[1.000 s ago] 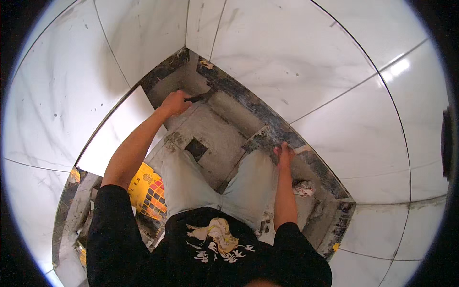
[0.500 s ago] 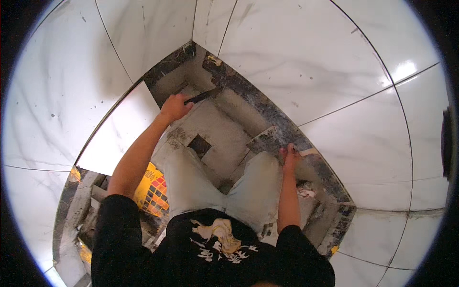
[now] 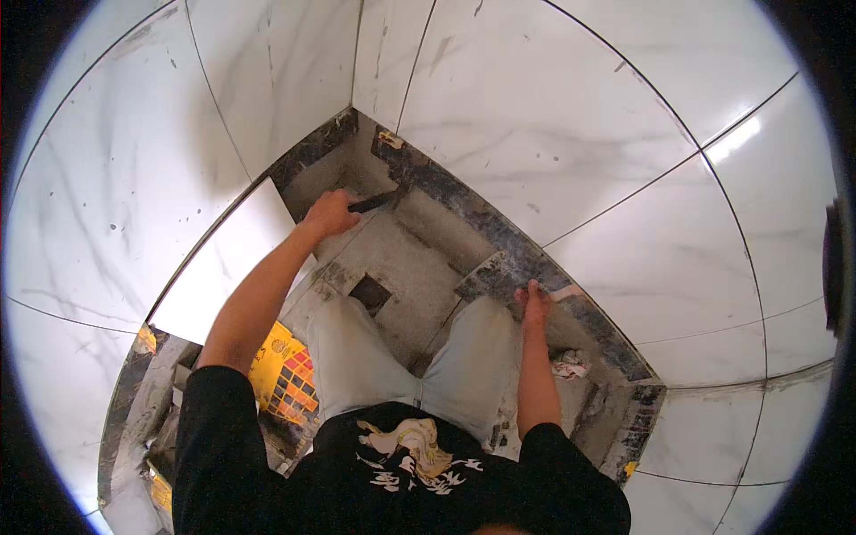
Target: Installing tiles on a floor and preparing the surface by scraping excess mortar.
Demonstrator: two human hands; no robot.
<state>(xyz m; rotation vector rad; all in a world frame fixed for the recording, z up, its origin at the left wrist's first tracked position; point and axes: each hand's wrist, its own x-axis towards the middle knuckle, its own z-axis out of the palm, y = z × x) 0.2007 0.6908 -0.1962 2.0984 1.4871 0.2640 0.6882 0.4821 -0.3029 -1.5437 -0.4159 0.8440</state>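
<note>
My left hand [image 3: 332, 214] is closed around the black handle of a hammer-like tool [image 3: 373, 202]. Its dark head lies close to the dark stone border [image 3: 446, 183] at the far corner and is hard to make out against it. Farther right, my right hand [image 3: 534, 306] is at a dark stone piece [image 3: 489, 275] along the right wall. Its fingertips point up, apart from each other; whether they press on the stone is not plain. A large white tile [image 3: 227, 259] lies beside my left forearm.
White marbled wall tiles [image 3: 535, 125] rise around the corner. Between my knees and the wall is a grey cement floor [image 3: 415, 267] with a dark square hole [image 3: 369, 293]. A yellow patterned bag [image 3: 287, 370] lies left of my legs. Crumpled wrapping [image 3: 571, 363] sits right of my forearm.
The view has tilted a little, so the corner appears lower. The tool in my left hand has swung slightly. My right hand's fingers have drawn a little closer together; it stays at the stone piece.
</note>
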